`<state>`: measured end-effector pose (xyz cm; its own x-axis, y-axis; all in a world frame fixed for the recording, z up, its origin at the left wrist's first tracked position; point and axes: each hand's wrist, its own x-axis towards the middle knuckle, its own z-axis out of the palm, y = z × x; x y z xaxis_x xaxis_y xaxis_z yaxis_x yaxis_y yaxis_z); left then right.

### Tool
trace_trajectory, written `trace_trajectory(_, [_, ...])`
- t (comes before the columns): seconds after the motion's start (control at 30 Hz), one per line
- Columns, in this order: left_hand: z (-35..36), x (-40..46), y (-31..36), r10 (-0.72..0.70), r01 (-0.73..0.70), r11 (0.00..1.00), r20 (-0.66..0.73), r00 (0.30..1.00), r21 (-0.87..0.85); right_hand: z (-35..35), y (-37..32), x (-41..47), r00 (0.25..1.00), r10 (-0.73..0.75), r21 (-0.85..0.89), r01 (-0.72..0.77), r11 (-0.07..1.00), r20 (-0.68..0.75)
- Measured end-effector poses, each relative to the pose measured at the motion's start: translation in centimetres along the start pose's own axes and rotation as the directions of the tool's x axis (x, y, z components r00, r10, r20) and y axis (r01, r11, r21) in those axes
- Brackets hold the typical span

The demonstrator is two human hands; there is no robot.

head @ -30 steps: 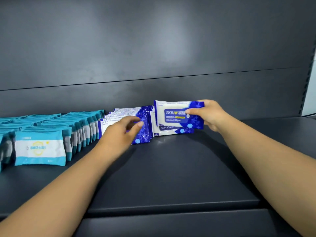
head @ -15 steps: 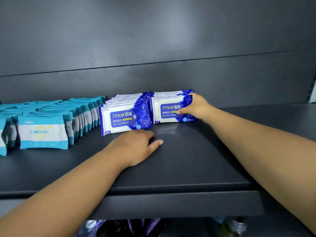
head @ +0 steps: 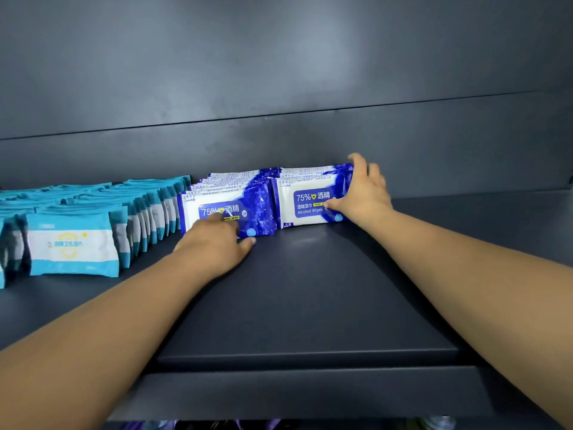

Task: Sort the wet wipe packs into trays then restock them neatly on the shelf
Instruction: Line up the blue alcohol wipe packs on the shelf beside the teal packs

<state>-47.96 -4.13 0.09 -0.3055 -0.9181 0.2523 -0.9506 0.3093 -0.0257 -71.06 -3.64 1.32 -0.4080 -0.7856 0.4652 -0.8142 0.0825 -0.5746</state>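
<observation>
Head view: on the dark shelf (head: 310,293), the right hand (head: 364,193) grips blue packs (head: 307,197); the left hand (head: 217,243) lies open-fingered against their neighbours (head: 229,206).

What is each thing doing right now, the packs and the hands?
Left blue packs: upright in a row, left hand touching the front.
Right blue packs: upright, right hand gripping them.
Teal packs: upright in rows, untouched.
Shelf: holding all packs.
</observation>
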Motion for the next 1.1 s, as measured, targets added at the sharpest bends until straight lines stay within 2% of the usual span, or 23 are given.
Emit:
trace_trajectory(0.07, [0.4, 0.3, 0.1, 0.013, -0.013, 1.0, 0.019, 1.0, 0.017, 0.0, -0.2, -0.4, 0.987, -0.161, -0.201, 0.156, 0.967, -0.01])
trace_trajectory(0.13, [0.6, 0.7, 0.0, 0.035, -0.035, 0.999, -0.002, 0.999, 0.018, 0.5, -0.1, -0.5, 0.961, -0.262, -0.305, 0.275, 0.912, 0.082])
trace_trajectory(0.23, [0.6, 1.3, -0.6, 0.044, -0.045, 0.999, -0.041, 0.998, -0.012, 1.5, 0.1, 0.1, 0.954, -0.222, -0.352, 0.281, 0.893, 0.2])
trace_trajectory(0.4, [0.8, 2.2, -1.7, 0.016, -0.03, 0.988, -0.091, 0.996, -0.154, 2.0, -0.1, 0.7, 0.957, -0.195, -0.393, 0.268, 0.88, 0.217])
trace_trajectory(0.53, [0.4, 2.0, -2.6, -0.036, -0.029, 0.954, -0.209, 0.977, -0.299, 1.5, -0.2, -0.2, 0.953, -0.226, -0.469, 0.297, 0.832, 0.204])
trace_trajectory(0.7, [-0.1, 1.3, -1.9, 0.016, -0.113, 0.952, -0.321, 0.947, -0.286, 0.5, -1.0, -1.2, 0.952, -0.233, -0.453, 0.301, 0.839, 0.2])
trace_trajectory(0.83, [-1.0, 0.0, -0.4, 0.133, -0.217, 0.939, -0.301, 0.944, -0.266, -1.5, -1.5, -2.2, 0.951, -0.264, -0.42, 0.309, 0.853, 0.164])
trace_trajectory(1.0, [-3.5, -4.3, 3.1, 0.246, -0.32, 0.93, -0.341, 0.908, -0.182, -6.7, -1.4, -6.9, 0.902, -0.406, -0.37, 0.432, 0.823, 0.149])
trace_trajectory(1.1, [-4.5, -8.6, 5.9, 0.318, -0.403, 0.906, -0.422, 0.849, -0.129, -10.2, 0.1, -11.4, 0.855, -0.509, -0.345, 0.509, 0.788, 0.099])
